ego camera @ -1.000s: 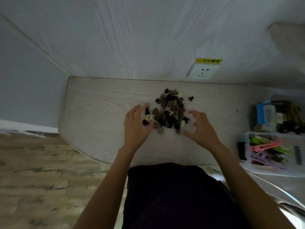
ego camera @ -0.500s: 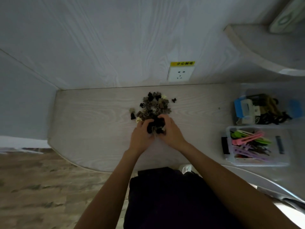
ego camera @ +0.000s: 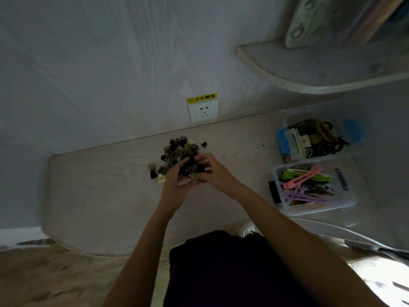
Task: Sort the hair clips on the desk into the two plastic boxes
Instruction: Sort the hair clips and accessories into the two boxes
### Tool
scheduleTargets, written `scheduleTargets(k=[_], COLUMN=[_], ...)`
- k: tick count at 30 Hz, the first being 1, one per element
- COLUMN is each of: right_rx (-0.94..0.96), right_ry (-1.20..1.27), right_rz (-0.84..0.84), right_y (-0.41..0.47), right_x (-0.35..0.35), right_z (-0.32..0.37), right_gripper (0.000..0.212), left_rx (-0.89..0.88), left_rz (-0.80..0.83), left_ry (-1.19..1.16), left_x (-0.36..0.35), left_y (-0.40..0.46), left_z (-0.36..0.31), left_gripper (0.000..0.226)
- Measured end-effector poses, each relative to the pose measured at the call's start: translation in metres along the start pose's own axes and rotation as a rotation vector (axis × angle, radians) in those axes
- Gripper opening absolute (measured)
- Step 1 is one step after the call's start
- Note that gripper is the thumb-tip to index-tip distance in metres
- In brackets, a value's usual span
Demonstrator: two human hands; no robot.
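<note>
A pile of small black, brown and cream claw hair clips (ego camera: 180, 149) lies on the pale desk (ego camera: 106, 185) below the wall socket. My left hand (ego camera: 176, 185) and my right hand (ego camera: 215, 173) meet at the pile's near edge, fingers curled around a bunch of clips (ego camera: 190, 170) cupped between them. A few clips (ego camera: 156, 172) lie apart to the left, and one (ego camera: 204, 144) to the right. Two clear plastic boxes stand at the right: the near box (ego camera: 352, 196) has long coloured clips, the far box (ego camera: 287, 127) has dark and white clips.
A wall socket (ego camera: 203, 110) with a yellow label sits on the wall behind the pile. A curved shelf (ego camera: 309, 72) juts out above the boxes. The desk's rounded edge (ego camera: 73, 247) drops to a wooden floor at the left. My dark clothing fills the bottom centre.
My hands went from spread on either side of the pile to closed together on a bunch of clips at its near edge. The view has tilted up and to the right.
</note>
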State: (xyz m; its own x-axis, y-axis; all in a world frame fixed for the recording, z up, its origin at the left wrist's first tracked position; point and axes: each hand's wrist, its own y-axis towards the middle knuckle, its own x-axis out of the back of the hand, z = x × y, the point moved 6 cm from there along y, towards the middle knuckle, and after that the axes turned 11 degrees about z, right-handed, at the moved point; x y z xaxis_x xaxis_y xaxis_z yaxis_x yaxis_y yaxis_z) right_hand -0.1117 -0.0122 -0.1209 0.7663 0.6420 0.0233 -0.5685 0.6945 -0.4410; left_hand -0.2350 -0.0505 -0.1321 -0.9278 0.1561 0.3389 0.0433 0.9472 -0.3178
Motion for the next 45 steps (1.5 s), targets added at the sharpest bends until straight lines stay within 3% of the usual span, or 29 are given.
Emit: scheduleTargets(k=[4, 10, 16, 22, 27, 30, 32, 35, 38, 40, 42, 45], right_rx=[0.139, 0.152, 0.03, -0.136, -0.119, -0.105, -0.065, 0.224, 0.438, 0.411, 0.235, 0.008], right_ry=[0.088, 0.092, -0.007, -0.558, -0.623, -0.751, -0.775, -0.868, -1.052, -1.05, -0.996, -0.979], right_rz=[-0.066, -0.371, -0.563, -0.612, -0.604, -0.645, -0.7, -0.719, -0.521, -0.341, -0.147, 0.023], right_y=[-0.038, -0.11, -0.154, -0.166, -0.167, -0.168, -0.168, -0.16, -0.128, -0.092, -0.052, -0.004], right_x=[0.045, 0.152, 0.241, 0.282, 0.289, 0.28, 0.264, 0.208, 0.133, 0.094, 0.066, 0.04], right_z=[0.027, 0.02, -0.005, -0.006, -0.005, -0.003, 0.0, 0.019, 0.024, 0.014, -0.005, -0.025], right_gripper=[0.029, 0.026, 0.026, 0.028, 0.044, 0.038, 0.031, 0.022, 0.023, 0.03, 0.047, 0.083], left_rx=[-0.167, -0.355, -0.405, -0.41, -0.45, -0.52, -0.699, -0.823, -0.61, -0.33, 0.013, 0.409], left_rz=[0.091, 0.33, 0.423, 0.381, 0.411, 0.327, 0.148, -0.091, -0.299, -0.438, -0.467, -0.34], left_ry=[-0.127, -0.125, 0.111, 0.493, 0.764, 0.759, 0.734, 0.659, 0.683, 0.719, 0.698, 0.574], left_x=[-0.018, -0.115, -0.207, -0.252, -0.26, -0.239, -0.211, -0.158, -0.097, -0.053, -0.016, 0.018], left_y=[0.011, 0.061, 0.099, 0.105, 0.097, 0.089, 0.075, 0.051, 0.029, 0.01, -0.004, -0.012], left_z=[-0.058, -0.142, -0.197, -0.199, -0.19, -0.187, -0.186, -0.157, -0.094, -0.043, 0.004, 0.05], left_gripper=[0.051, 0.046, 0.05, 0.055, 0.062, 0.046, 0.032, 0.021, 0.018, 0.025, 0.053, 0.102])
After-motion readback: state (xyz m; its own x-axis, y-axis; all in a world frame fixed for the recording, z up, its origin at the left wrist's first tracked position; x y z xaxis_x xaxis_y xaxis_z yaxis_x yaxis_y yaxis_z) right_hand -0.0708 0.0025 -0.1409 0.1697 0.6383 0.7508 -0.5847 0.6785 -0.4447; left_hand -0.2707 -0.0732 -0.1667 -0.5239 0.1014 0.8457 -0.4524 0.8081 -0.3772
